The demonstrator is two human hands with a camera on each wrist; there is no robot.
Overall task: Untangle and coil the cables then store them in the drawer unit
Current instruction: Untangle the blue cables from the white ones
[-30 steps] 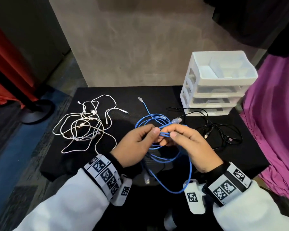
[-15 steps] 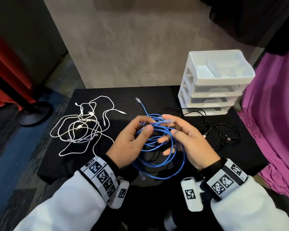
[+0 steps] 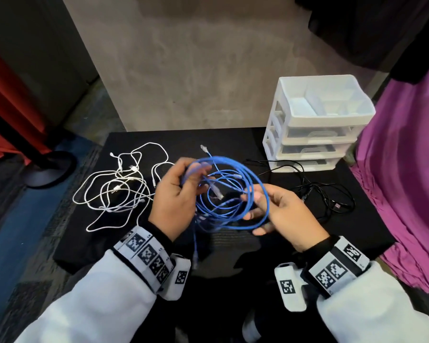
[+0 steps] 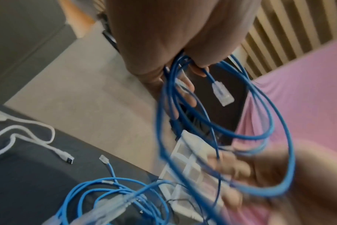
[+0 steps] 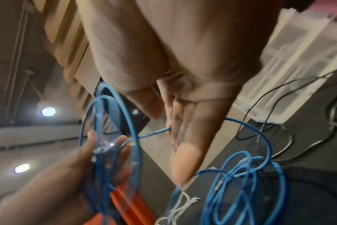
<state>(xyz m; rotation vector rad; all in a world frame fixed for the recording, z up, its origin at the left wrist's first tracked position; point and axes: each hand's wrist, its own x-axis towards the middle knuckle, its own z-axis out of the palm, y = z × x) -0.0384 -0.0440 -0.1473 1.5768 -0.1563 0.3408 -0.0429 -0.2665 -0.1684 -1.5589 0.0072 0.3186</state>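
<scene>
Below, black table point(image 3: 233, 142), drawer unit point(image 3: 320, 121); behind, grey wall point(image 3: 196, 70).

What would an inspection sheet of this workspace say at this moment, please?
Surface: black tabletop.
Job's things: blue cable held up in loose loops; white drawer unit far right, drawers look shut.
Clutter: nothing seen.
Grips: left hand grips the blue loops; right hand has fingers among them, hold unclear.
Cables: white cables tangled at left; black cables tangled before the unit.
Surroundings: grey wall behind; purple cloth at right.
</scene>
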